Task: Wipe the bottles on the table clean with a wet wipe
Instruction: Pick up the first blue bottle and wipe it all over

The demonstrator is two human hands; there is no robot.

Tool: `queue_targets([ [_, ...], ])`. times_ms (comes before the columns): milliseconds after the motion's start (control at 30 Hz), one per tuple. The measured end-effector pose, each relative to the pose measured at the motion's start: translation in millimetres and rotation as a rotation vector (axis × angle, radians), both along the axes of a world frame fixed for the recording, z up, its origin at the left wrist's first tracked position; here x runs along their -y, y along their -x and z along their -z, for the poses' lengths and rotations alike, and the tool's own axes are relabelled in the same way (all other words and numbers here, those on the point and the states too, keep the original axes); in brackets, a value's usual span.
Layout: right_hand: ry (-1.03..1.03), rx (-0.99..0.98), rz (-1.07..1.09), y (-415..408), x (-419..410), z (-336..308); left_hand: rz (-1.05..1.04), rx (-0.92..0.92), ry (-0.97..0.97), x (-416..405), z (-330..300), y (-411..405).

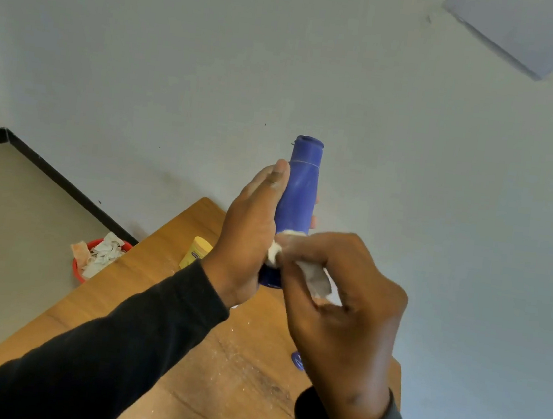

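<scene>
My left hand [252, 230] grips a blue bottle [299, 191] held up above the wooden table [142, 283], cap end pointing away from me. My right hand [344, 299] pinches a crumpled white wet wipe [315, 276] and presses it against the bottle's lower part. A yellow bottle [196, 252] lies on the table behind my left wrist. A small blue object [297, 361] shows on the table under my right hand, mostly hidden.
A red basket [82, 270] full of used white wipes sits on the floor left of the table, by the wall. White specks and dust lie on the table's middle. A pale wall fills the background.
</scene>
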State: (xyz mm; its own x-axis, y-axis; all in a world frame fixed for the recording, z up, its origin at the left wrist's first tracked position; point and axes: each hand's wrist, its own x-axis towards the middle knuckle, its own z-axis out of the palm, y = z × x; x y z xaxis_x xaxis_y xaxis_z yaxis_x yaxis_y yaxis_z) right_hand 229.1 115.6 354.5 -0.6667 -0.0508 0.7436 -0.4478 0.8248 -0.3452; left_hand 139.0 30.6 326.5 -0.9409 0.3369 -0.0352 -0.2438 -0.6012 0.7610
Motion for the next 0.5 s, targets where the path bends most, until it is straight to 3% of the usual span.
queue_targets([
  [133, 0.024, -0.064, 0.092, 19, -9, -8, -0.001, 0.015, -0.010, 0, -4, -3],
  [333, -0.084, 0.000, -0.042, 6, 9, -3, -0.052, 0.010, -0.024, 11, -4, -1],
  [500, 0.065, -0.042, 0.042, 23, -4, -9, -0.022, -0.005, 0.000, 7, -7, -9],
])
